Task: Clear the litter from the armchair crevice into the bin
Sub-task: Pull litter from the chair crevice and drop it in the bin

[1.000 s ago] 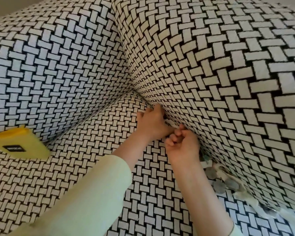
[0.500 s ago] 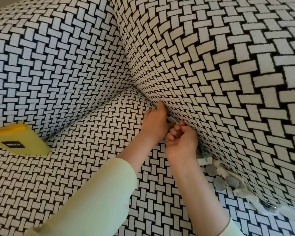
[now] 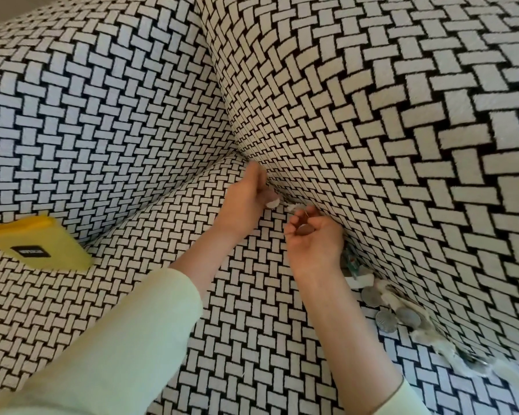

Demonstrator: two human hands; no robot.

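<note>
Up against the woven armchair (image 3: 372, 115), left hand (image 3: 246, 202) pinches a white scrap (image 3: 272, 202) (right hand (image 3: 315, 238) curled half-open).

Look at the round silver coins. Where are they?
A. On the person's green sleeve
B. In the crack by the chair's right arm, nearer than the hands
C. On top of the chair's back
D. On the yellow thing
B. The coins lie on the seat along the crevice under the right arm of the armchair, mixed with white scraps, nearer the camera than the right hand; none sit on the yellow item.
</note>
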